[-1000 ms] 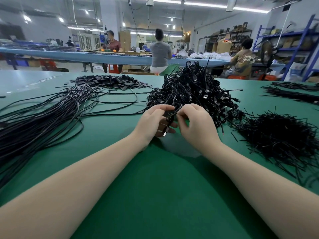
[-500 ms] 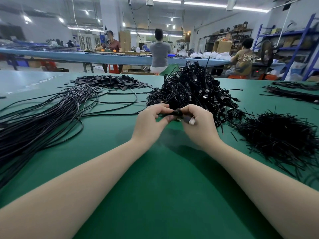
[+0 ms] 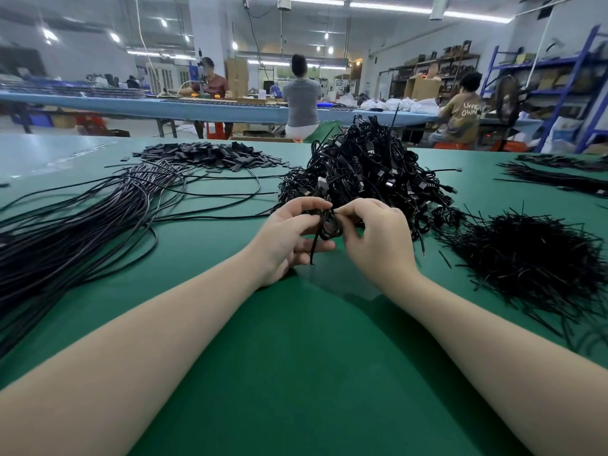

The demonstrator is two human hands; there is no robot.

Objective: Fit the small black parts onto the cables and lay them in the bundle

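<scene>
My left hand [image 3: 289, 238] and my right hand [image 3: 378, 240] meet at the table's middle, both pinching one coiled black cable [image 3: 329, 227]. A thin black tail [image 3: 314, 248] hangs down from it over my left palm. Right behind my hands rises the tangled bundle of black cables with plugs [image 3: 371, 172]. A heap of small flat black parts [image 3: 214, 156] lies at the back left. Whether a part sits on the held cable is hidden by my fingers.
A long sheaf of loose black cables [image 3: 75, 225] fans across the left of the green table [image 3: 296, 357]. A pile of thin black strips [image 3: 533, 258] lies on the right, more cables [image 3: 559, 176] at the far right. People sit at a bench behind.
The silver-tipped plug that showed by my right fingers half a second ago is out of sight. The cable now sits as a small coil between both hands, with a tail hanging down.
</scene>
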